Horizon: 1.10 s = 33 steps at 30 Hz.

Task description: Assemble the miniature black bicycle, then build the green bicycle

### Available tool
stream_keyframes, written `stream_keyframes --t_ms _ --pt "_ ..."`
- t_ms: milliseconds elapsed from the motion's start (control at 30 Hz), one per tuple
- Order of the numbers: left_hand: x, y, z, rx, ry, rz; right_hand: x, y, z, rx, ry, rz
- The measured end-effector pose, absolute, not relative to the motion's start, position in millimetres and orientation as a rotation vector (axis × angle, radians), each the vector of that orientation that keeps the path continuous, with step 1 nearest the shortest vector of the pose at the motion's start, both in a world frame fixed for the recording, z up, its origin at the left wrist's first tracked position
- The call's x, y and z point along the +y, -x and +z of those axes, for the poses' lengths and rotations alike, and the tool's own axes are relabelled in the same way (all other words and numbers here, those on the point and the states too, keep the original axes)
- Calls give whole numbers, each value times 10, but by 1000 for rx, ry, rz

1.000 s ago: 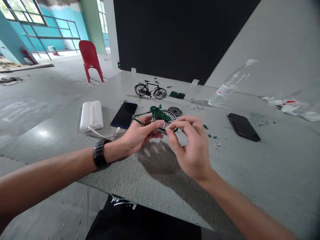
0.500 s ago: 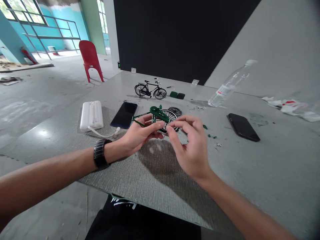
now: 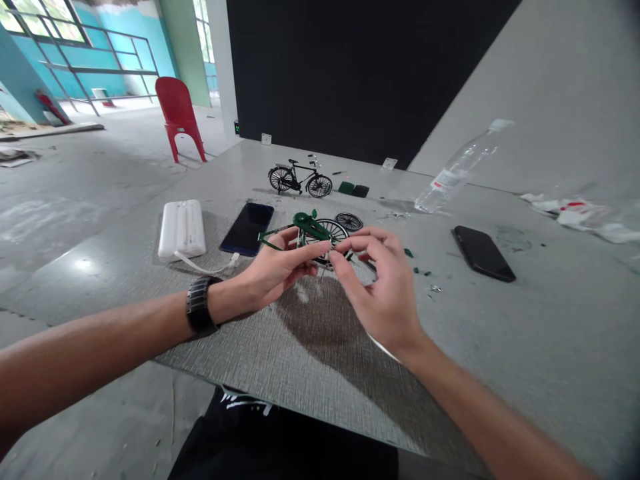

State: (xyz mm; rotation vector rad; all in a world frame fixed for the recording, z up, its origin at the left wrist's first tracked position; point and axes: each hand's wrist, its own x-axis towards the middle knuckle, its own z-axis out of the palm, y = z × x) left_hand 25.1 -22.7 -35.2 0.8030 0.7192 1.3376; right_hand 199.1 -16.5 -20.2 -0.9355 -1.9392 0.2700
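Observation:
My left hand [image 3: 280, 270] is closed around a green model bicycle frame [image 3: 316, 229] with one spoked wheel in it, held above the table. My right hand [image 3: 383, 283] pinches at the wheel's hub, thumb and forefinger together; whatever small part lies between the fingertips is too small to make out. Just beyond the hands lies a loose spoked wheel [image 3: 349, 221]. Further back stands an assembled black model bicycle [image 3: 300, 179]. Small green pieces [image 3: 421, 271] and a little silver part [image 3: 435, 289] lie to the right of my right hand.
A white power bank [image 3: 182, 229] with a cable and a dark phone [image 3: 247, 229] lie at left. Another black phone [image 3: 483, 253] is at right. A clear plastic bottle [image 3: 460, 168] stands behind it, near crumpled plastic wrapping [image 3: 583, 215]. Green and black squares [image 3: 354, 190] lie at the back.
The green bicycle frame has shifted slightly left in my left hand. My right fingers stay at the wheel hub. The whole view has moved a little.

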Motion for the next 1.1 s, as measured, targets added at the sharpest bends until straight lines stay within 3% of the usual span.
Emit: stream_keyframes --t_ms 200,400,700,967,1100 --pt "-201 -220 -315 747 -678 1359 304 -2294 96 -1994 873 185" --pt "-193 -218 -323 737 -673 1385 755 -2753 -181 -2327 1068 34" --pt "-206 -224 -312 761 -682 1402 597 -2630 -247 -2564 1316 89" --pt "-213 -220 -303 761 -675 1412 713 -2954 9 -2364 1486 -206" --pt "-213 -210 -319 799 -673 1404 881 -3319 -9 -2398 1671 -128"
